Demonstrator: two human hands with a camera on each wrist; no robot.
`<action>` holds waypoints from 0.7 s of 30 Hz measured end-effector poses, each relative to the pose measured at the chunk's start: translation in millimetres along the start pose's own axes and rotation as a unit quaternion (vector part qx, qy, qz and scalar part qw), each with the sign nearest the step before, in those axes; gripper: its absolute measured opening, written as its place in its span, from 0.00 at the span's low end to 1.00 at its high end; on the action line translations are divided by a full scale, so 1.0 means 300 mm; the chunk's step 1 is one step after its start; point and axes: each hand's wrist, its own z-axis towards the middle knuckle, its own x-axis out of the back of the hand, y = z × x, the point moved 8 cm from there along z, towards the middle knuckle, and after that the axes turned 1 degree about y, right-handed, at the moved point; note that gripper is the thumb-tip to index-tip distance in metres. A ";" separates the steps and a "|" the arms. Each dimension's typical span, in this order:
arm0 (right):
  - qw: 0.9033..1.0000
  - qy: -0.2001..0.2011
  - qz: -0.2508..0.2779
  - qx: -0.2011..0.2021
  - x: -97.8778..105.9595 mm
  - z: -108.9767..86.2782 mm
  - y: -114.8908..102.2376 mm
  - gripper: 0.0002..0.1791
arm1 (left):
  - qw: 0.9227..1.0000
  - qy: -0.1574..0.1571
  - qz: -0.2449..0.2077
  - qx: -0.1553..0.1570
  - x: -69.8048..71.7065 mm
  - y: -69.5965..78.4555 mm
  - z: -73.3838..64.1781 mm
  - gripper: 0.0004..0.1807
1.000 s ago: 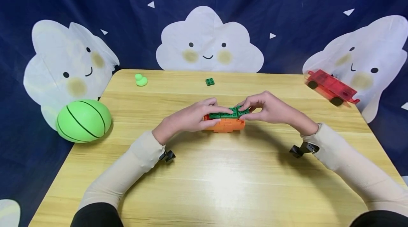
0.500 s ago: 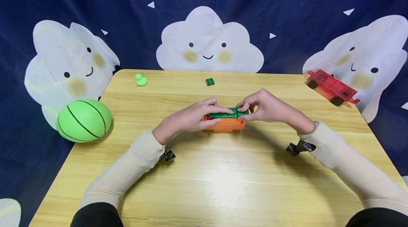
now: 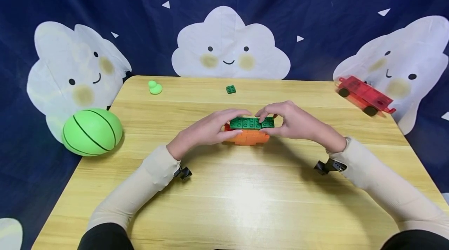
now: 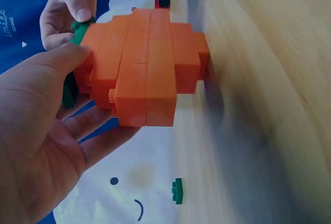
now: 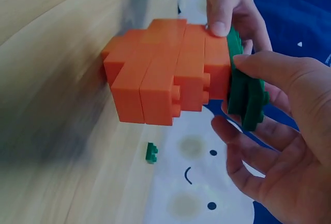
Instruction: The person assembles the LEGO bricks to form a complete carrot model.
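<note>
An orange toy brick build (image 3: pixel 250 137) stands at the middle of the table, stepped and narrower toward its base. A row of green studded bricks (image 3: pixel 248 123) runs along its top, with a bit of red at its left end. My left hand (image 3: pixel 206 127) holds the build's left side, thumb in front and fingers behind. At the right end, my right hand (image 3: pixel 296 123) pinches the green brick (image 5: pixel 245 97), its thumb on the front edge and a fingertip over the top. In the right wrist view this green part stands out past the orange bricks.
A loose small green brick (image 3: pixel 230 89) lies near the table's back edge. To its left sits a light green toy duck (image 3: pixel 154 87). A green ball (image 3: pixel 92 132) rests at the left edge, and a red toy car (image 3: pixel 365 94) at the back right.
My left index finger has lifted off the green bricks and moved to their back side. My right fingertips have shifted slightly left over the green row. The build has stayed in place.
</note>
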 end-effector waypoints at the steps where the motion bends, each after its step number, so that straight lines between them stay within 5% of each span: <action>1: 1.000 -0.002 -0.001 0.004 -0.006 0.002 -0.002 0.12 | 1.000 0.003 -0.003 0.009 0.001 -0.008 0.000 0.29; 5: 1.000 -0.013 0.001 0.018 -0.035 0.017 -0.008 0.19 | 0.997 -0.001 -0.041 0.061 0.016 -0.054 -0.002 0.36; 8: 0.999 -0.016 -0.001 0.033 -0.053 0.028 -0.014 0.22 | 0.993 0.019 -0.063 0.103 0.059 -0.117 0.004 0.31; 13: 0.999 -0.007 -0.011 0.051 -0.065 0.032 -0.024 0.21 | 0.981 0.061 0.006 0.182 0.123 -0.297 0.023 0.24; 17: 0.998 -0.006 -0.033 0.058 -0.068 0.023 -0.031 0.21 | 0.967 0.017 0.064 0.244 0.099 -0.439 0.058 0.27; 21: 0.997 -0.007 -0.047 0.066 -0.068 0.022 -0.035 0.20 | 0.960 -0.030 0.106 0.258 0.061 -0.502 0.116 0.31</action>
